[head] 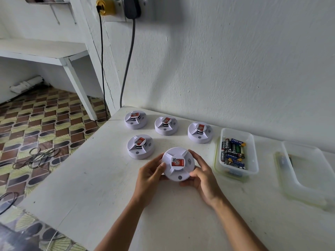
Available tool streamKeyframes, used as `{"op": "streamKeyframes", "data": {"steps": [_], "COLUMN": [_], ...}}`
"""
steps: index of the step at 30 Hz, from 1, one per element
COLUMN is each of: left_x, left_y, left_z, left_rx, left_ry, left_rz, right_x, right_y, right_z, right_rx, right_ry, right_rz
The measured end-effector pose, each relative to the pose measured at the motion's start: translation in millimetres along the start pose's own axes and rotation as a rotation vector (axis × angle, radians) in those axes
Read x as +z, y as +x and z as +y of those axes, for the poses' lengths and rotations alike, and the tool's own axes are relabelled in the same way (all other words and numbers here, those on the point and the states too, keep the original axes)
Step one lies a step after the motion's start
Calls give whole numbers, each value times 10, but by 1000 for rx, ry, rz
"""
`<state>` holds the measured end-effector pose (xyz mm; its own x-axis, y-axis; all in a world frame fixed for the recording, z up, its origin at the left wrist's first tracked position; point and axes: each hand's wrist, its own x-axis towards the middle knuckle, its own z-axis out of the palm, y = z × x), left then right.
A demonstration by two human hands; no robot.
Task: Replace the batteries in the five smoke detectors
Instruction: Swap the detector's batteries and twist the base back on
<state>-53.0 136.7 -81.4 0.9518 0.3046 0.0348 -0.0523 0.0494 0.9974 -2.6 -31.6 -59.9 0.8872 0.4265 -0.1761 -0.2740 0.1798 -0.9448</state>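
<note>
Both hands hold a white round smoke detector (178, 164) with a red label, just above the white table (108, 187). My left hand (150, 173) grips its left rim and my right hand (202, 175) grips its right rim. Several more detectors stand on the table behind it: one at the near left (140, 146) and three in a back row, left (135, 119), middle (166, 123) and right (200, 132). To the right, a clear plastic tub (252, 151) holds several batteries (233, 153).
A second clear tub (306, 175) stands at the far right, a small dark thing inside it. The wall runs close behind the detectors. Two cables hang from wall plugs (116, 9) down to the table's back left corner. The table's left edge drops to a patterned floor (45, 124).
</note>
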Motion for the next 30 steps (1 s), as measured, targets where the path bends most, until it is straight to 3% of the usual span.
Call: {"op": "streamKeyframes", "data": {"steps": [30], "left_x": [13], "left_y": [0], "left_z": [13], "left_rx": [-11], "left_ry": [-6], "left_rz": [19], "right_x": [-9], "right_y": [20], "right_z": [17], "right_rx": [5], "right_ry": [2], "right_rz": [8]}}
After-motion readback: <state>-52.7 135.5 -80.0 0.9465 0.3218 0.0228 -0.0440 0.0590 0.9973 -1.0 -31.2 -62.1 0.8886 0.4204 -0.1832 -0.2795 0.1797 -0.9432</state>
